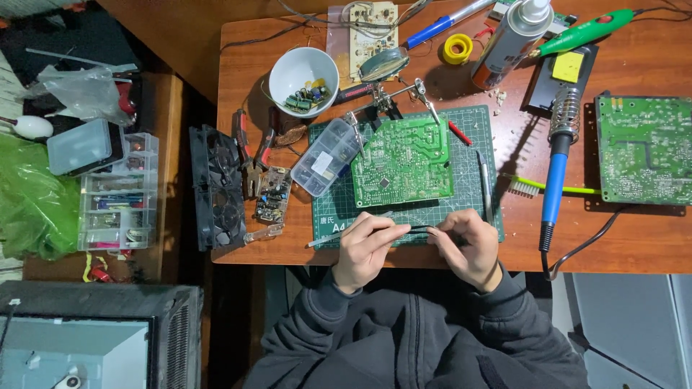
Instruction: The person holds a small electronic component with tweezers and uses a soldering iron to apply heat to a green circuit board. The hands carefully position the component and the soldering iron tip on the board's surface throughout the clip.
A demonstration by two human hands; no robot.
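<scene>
Dark sleeves point(404, 338) of a hooded top are seen lowest in the view, leading up to two hands met at the near edge of a wooden table point(649, 245). A thin pair of tweezers point(346, 235) is gripped in the left hand point(364, 252), its fingers curled closed round the shaft, with the metal end jutting out to the left over the green cutting mat point(476, 155). The tip end of the tweezers is met by the right hand point(467, 246), whose fingers are pinched together; what is pinched there is too small to be made out. Just beyond the hands, a green circuit board point(404, 162) is held tilted above the mat by a clip stand point(386, 101). A clear compartment box point(326, 157) is set against the board's left edge. A white bowl point(303, 81) of small parts is placed further back. To the right, a blue-handled soldering iron point(555, 180) is rested in its coil holder, and a second green board point(644, 149) lies near the table's right edge. A black fan point(216, 189) is stood at the table's left edge.
</scene>
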